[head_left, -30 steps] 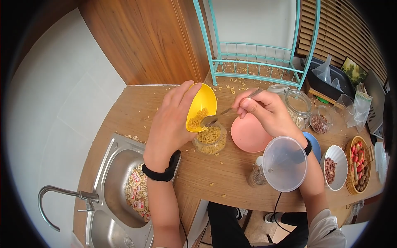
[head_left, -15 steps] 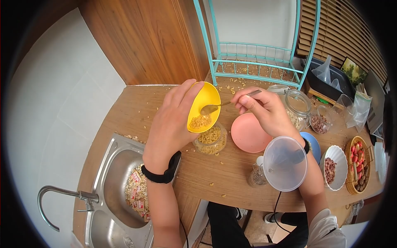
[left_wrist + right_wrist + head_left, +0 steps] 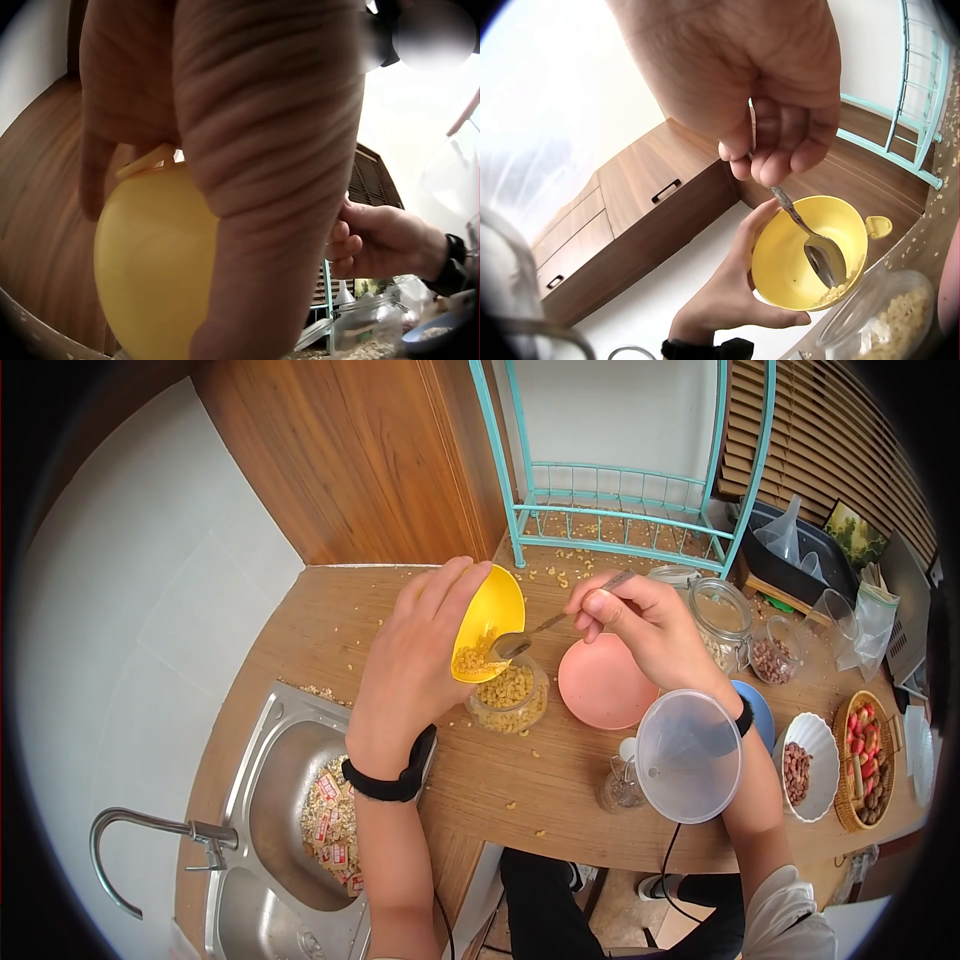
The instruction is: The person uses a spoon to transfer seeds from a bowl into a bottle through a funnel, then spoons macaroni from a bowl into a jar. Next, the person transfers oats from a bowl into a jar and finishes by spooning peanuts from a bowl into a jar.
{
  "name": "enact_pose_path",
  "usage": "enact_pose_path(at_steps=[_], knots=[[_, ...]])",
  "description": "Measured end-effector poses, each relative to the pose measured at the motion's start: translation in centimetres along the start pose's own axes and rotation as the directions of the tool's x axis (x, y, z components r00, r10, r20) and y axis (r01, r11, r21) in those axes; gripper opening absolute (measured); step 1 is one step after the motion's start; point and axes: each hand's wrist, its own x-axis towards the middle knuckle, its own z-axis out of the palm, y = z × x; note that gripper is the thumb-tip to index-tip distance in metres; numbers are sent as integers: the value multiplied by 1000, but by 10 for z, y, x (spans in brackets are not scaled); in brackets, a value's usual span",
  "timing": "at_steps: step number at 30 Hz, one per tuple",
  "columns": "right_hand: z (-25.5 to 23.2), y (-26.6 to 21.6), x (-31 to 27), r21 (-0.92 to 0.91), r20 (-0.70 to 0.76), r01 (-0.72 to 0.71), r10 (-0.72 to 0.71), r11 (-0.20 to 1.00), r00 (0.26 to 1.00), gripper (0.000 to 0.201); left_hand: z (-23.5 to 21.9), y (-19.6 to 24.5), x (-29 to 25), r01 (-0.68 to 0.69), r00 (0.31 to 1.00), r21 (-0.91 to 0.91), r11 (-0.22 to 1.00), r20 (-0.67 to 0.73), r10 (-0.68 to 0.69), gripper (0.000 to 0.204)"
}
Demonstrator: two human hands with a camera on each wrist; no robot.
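Note:
My left hand (image 3: 415, 645) grips a yellow bowl (image 3: 497, 605) from its left side and holds it tilted over a glass jar (image 3: 508, 712). Small macaroni pieces (image 3: 472, 660) lie gathered at the bowl's low lip. Between thumb and fingers my right hand (image 3: 650, 625) pinches a metal spoon (image 3: 547, 624), its head down at that lip. More macaroni fills much of the jar below. In the right wrist view the spoon's head (image 3: 826, 259) rests inside the bowl (image 3: 787, 262) beside the pasta. The left wrist view shows mostly the bowl's outside (image 3: 157, 255) under my palm.
A pink bowl (image 3: 605, 685) sits right of the jar. A clear funnel (image 3: 690, 760) overlaps my right forearm, near a small bottle (image 3: 622, 788). Jars, a white bowl (image 3: 822, 770) and a basket (image 3: 858, 800) stand rightward. A sink (image 3: 290, 790) lies left; a turquoise rack (image 3: 620, 530) stands behind.
The spoon went up into the bowl half a second ago and has come back down to its lower lip. The bowl tipped back slightly, then forward over the jar again.

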Motion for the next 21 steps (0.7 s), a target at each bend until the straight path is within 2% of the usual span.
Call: enact_pose_path(at_steps=[4, 8, 10, 13, 19, 21], knots=[[1, 2, 1, 44, -42, 40, -38, 998, 998, 24, 0, 1, 0, -1, 1000, -6, 1000, 10, 1, 83], [0, 5, 3, 3, -65, 81, -80, 997, 995, 24, -1, 2, 1, -17, 1000, -21, 1000, 5, 17, 84], [2, 3, 3, -39, -103, 27, -31, 999, 994, 25, -2, 4, 1, -9, 1000, -32, 999, -6, 9, 86], [2, 4, 4, -12, -126, 31, -32, 999, 992, 26, -3, 3, 1, -6, 1000, -60, 998, -15, 5, 89], [4, 7, 3, -52, -96, -69, 64, 996, 993, 28, -4, 2, 0, 3, 1000, -82, 997, -9, -4, 94], [5, 7, 2, -42, -100, -64, 59, 997, 993, 27, -4, 3, 0, 13, 1000, -85, 996, -6, -13, 94]])
